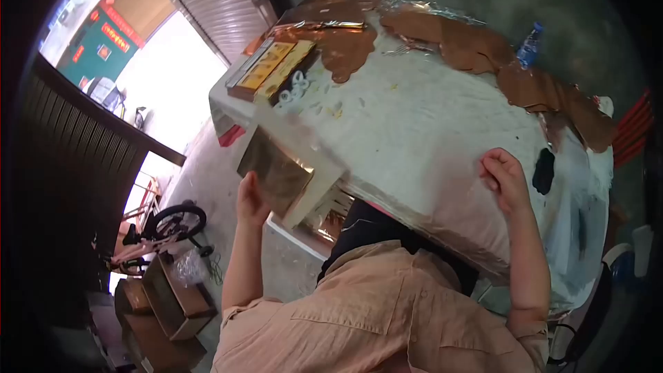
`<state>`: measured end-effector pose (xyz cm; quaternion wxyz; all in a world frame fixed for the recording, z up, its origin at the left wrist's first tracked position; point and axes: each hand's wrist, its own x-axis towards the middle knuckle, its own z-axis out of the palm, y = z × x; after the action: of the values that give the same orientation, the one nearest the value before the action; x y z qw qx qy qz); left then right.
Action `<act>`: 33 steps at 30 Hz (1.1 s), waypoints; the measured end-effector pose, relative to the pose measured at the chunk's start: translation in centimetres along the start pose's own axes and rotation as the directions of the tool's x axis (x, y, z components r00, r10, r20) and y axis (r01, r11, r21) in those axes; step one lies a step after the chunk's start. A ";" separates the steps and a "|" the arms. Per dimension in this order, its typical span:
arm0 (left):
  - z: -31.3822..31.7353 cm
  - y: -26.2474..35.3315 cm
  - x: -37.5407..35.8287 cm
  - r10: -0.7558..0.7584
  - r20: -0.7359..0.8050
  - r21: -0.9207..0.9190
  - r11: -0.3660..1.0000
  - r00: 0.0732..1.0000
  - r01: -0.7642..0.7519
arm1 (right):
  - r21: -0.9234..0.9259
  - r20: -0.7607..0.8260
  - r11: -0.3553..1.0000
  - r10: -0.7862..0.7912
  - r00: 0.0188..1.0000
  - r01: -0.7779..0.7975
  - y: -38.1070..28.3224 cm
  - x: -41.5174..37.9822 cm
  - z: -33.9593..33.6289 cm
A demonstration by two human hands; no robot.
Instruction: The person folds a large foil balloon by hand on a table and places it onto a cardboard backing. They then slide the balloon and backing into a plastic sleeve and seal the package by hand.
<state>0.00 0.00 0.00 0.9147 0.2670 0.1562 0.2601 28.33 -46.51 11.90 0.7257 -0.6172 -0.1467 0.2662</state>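
My left hand [253,202] grips the near-left edge of a shiny gold foil sheet [284,169], its fingers partly hidden by the sheet. A blurred pale strip [319,197] lies along the foil's right side, over the table's left front edge. Over the right part of the white-covered table [387,121], my right hand [505,178] is raised with fingers curled together in a pinch. A faint, smeared reddish patch shows beside those fingertips; I cannot tell whether they hold a thin sheet. Below the foil, more gold sheets [330,221] show in a white-edged box or tray.
Yellow-and-brown boxes [280,69] stand at the table's far left beside small white rings [293,88]. Brown, wavy-edged sheets [449,38] line the far edge, near a blue-capped bottle [530,45]. A black object [543,171] lies at right. Cardboard boxes [173,297] and a bicycle [169,228] stand left.
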 end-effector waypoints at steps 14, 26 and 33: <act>-22.4 -15.8 -2.5 -0.220 -0.661 -0.048 0.966 0.718 0.253 | 0.020 -0.063 1.000 0.002 0.998 -0.001 1.8 1.6 -0.2; -16.1 -20.0 6.5 -0.150 -0.705 0.263 0.852 0.693 0.452 | -0.031 -0.083 1.000 -0.007 0.997 0.005 1.8 1.5 0.0; -4.8 -12.7 3.5 -0.376 -0.157 0.861 0.402 0.913 0.313 | -0.476 -0.028 0.863 -0.207 0.978 0.169 2.2 1.6 2.8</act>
<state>5.85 -5.23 -11.59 0.6882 0.6630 0.2891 -0.0580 27.70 -43.11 10.14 0.5817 -0.7676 -0.2378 0.1261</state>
